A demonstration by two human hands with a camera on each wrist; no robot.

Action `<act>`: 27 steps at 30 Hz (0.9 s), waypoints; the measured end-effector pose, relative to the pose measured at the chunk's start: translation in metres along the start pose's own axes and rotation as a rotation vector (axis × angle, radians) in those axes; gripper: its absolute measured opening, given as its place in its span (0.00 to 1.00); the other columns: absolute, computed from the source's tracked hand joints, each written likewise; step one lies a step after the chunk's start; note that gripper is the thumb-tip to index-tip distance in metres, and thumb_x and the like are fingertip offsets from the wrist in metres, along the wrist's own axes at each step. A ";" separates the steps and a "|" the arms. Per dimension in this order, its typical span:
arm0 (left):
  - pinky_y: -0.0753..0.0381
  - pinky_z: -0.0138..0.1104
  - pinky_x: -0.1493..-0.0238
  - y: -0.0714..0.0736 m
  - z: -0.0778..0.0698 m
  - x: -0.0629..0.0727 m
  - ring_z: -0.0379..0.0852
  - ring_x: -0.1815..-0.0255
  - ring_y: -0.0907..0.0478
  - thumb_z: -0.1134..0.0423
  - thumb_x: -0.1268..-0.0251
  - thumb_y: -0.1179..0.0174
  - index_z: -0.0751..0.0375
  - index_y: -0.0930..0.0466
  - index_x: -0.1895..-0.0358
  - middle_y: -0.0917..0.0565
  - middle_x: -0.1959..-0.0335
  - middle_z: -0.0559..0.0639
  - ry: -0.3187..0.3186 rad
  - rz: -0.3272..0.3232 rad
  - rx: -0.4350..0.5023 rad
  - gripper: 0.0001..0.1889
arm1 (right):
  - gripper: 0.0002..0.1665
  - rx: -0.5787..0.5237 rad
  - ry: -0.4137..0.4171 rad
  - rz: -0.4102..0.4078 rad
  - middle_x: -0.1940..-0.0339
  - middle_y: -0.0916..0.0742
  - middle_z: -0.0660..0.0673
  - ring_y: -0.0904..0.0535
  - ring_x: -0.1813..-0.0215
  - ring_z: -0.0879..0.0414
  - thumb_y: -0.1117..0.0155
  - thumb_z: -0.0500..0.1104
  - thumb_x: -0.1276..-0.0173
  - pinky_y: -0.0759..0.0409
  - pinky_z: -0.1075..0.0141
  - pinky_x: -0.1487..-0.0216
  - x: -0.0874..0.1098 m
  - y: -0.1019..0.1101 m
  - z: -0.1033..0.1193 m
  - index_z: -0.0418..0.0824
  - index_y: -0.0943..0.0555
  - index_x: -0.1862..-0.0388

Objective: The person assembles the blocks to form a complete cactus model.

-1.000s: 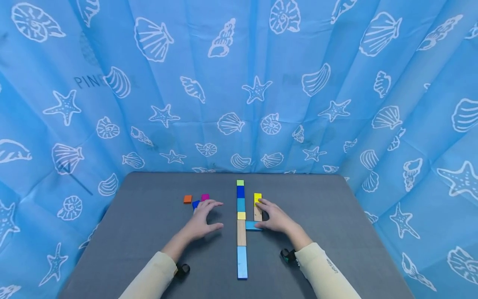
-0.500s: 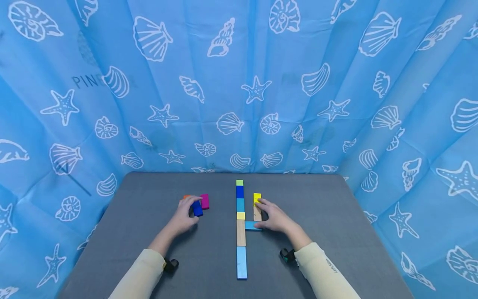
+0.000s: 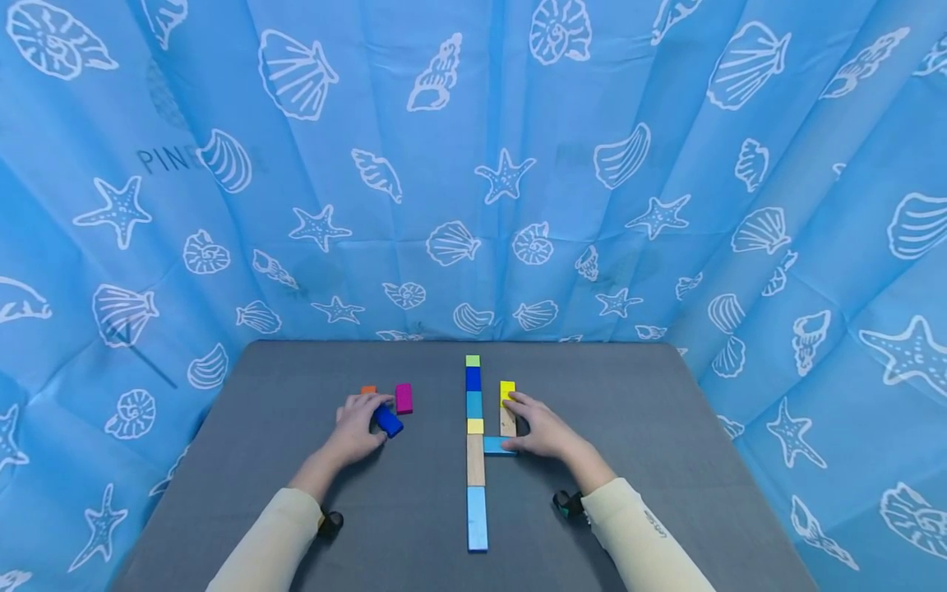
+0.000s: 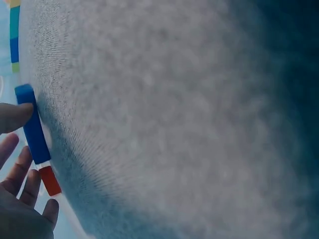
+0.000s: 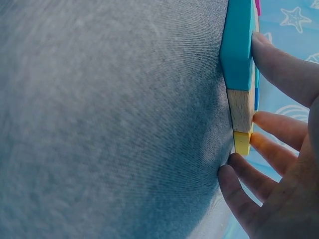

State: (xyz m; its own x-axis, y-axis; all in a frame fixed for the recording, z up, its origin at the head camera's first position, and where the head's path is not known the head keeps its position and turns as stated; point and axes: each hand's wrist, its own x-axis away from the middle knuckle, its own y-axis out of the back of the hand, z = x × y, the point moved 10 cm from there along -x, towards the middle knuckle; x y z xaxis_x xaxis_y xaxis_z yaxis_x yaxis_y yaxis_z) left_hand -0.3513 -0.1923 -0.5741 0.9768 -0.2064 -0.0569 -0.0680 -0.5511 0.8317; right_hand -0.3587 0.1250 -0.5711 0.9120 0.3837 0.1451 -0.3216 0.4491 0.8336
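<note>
My left hand [image 3: 356,429] pinches a dark blue block [image 3: 389,421] at the table's left side; in the left wrist view the thumb lies against the block's face [image 4: 35,129]. An orange block [image 3: 368,390] is partly covered by that hand, and a magenta block [image 3: 404,399] lies just to its right. My right hand [image 3: 549,430] rests on the short branch of blocks with fairly straight fingers. Its thumb touches a light blue block [image 5: 237,50], and fingertips touch a plain wooden block [image 5: 240,110] and a yellow block [image 5: 241,143].
A straight column of blocks runs up the middle of the grey table [image 3: 621,378], from a pale blue block [image 3: 477,518] in front to a lime green block [image 3: 473,360] at the back. A blue shell-patterned curtain [image 3: 503,247] hangs behind.
My left hand has moved left from near the column to the loose blocks and taken hold of the dark blue block, which has turned slightly. The right hand has stayed in place.
</note>
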 end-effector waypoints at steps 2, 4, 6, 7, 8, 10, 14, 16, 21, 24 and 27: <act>0.40 0.60 0.39 0.000 0.001 0.000 0.62 0.34 0.37 0.65 0.43 0.28 0.54 0.23 0.36 0.23 0.37 0.58 0.002 0.003 -0.020 0.29 | 0.47 -0.003 0.004 0.000 0.19 0.35 0.43 0.41 0.20 0.39 0.24 0.56 0.39 0.36 0.40 0.27 0.000 0.000 0.000 0.45 0.31 0.24; 0.41 0.59 0.39 0.000 0.001 0.001 0.60 0.37 0.35 0.63 0.44 0.26 0.53 0.20 0.40 0.21 0.43 0.56 0.000 0.015 -0.046 0.26 | 0.47 -0.003 0.005 0.001 0.19 0.35 0.43 0.41 0.20 0.39 0.24 0.56 0.39 0.36 0.40 0.27 0.000 0.000 0.000 0.45 0.31 0.24; 0.42 0.60 0.39 -0.002 0.000 0.002 0.58 0.39 0.33 0.60 0.44 0.25 0.51 0.18 0.46 0.20 0.48 0.53 -0.012 0.041 -0.083 0.22 | 0.47 -0.002 0.005 0.002 0.19 0.35 0.43 0.41 0.20 0.39 0.24 0.56 0.39 0.36 0.40 0.27 0.000 0.001 0.000 0.45 0.31 0.24; 0.42 0.60 0.39 -0.002 -0.001 0.003 0.56 0.40 0.32 0.58 0.44 0.25 0.50 0.17 0.48 0.20 0.50 0.51 -0.020 0.055 -0.098 0.19 | 0.47 -0.001 0.005 0.003 0.19 0.35 0.43 0.41 0.20 0.39 0.24 0.56 0.39 0.36 0.40 0.27 0.000 0.001 0.000 0.45 0.31 0.24; 0.42 0.60 0.39 -0.003 -0.003 0.003 0.56 0.41 0.31 0.57 0.44 0.25 0.50 0.16 0.51 0.20 0.52 0.50 -0.030 0.068 -0.109 0.17 | 0.47 0.000 0.003 0.005 0.19 0.35 0.43 0.41 0.20 0.39 0.24 0.56 0.39 0.36 0.40 0.27 0.000 0.001 0.000 0.45 0.31 0.24; 0.41 0.60 0.38 -0.005 -0.007 0.004 0.54 0.42 0.30 0.55 0.44 0.25 0.49 0.15 0.55 0.20 0.53 0.48 -0.047 0.092 -0.118 0.14 | 0.47 0.000 0.002 0.006 0.19 0.35 0.43 0.41 0.20 0.39 0.24 0.56 0.39 0.36 0.40 0.27 0.000 0.001 0.001 0.45 0.31 0.24; 0.36 0.57 0.39 -0.006 -0.015 0.002 0.52 0.43 0.26 0.53 0.43 0.26 0.49 0.15 0.55 0.17 0.50 0.47 -0.063 0.097 -0.071 0.14 | 0.47 -0.004 0.002 0.005 0.19 0.35 0.43 0.41 0.20 0.39 0.24 0.56 0.39 0.36 0.40 0.27 0.001 0.002 0.002 0.45 0.31 0.24; 0.34 0.56 0.39 -0.005 -0.021 0.000 0.51 0.43 0.25 0.52 0.42 0.27 0.50 0.16 0.54 0.16 0.50 0.48 -0.071 0.085 -0.047 0.15 | 0.47 -0.004 0.004 0.003 0.19 0.35 0.43 0.41 0.20 0.39 0.24 0.56 0.39 0.36 0.40 0.27 0.002 0.002 0.002 0.45 0.31 0.24; 0.33 0.55 0.37 -0.008 -0.039 -0.006 0.51 0.44 0.25 0.51 0.40 0.28 0.51 0.16 0.52 0.16 0.51 0.48 -0.097 0.052 -0.033 0.16 | 0.47 -0.007 -0.003 -0.002 0.19 0.35 0.43 0.41 0.20 0.39 0.24 0.56 0.39 0.36 0.40 0.27 0.003 0.001 0.002 0.45 0.31 0.24; 0.34 0.57 0.37 -0.010 -0.049 -0.009 0.51 0.44 0.26 0.51 0.40 0.28 0.51 0.16 0.51 0.16 0.51 0.48 -0.099 0.035 -0.051 0.16 | 0.47 -0.014 -0.004 -0.004 0.19 0.35 0.43 0.41 0.20 0.39 0.24 0.56 0.38 0.36 0.39 0.27 0.003 0.001 0.001 0.45 0.31 0.24; 0.37 0.57 0.37 -0.012 -0.055 -0.012 0.51 0.44 0.26 0.51 0.40 0.28 0.51 0.16 0.51 0.15 0.51 0.48 -0.097 0.018 -0.068 0.17 | 0.47 -0.016 -0.002 -0.002 0.19 0.35 0.43 0.41 0.20 0.39 0.24 0.56 0.38 0.36 0.40 0.27 0.003 0.001 0.001 0.45 0.31 0.24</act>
State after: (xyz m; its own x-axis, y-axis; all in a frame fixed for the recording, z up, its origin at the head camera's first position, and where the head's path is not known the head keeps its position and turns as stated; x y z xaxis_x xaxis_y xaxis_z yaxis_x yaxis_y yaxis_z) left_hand -0.3514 -0.1381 -0.5529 0.9510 -0.2952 -0.0918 -0.0685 -0.4909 0.8685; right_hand -0.3558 0.1254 -0.5693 0.9129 0.3815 0.1448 -0.3242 0.4624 0.8253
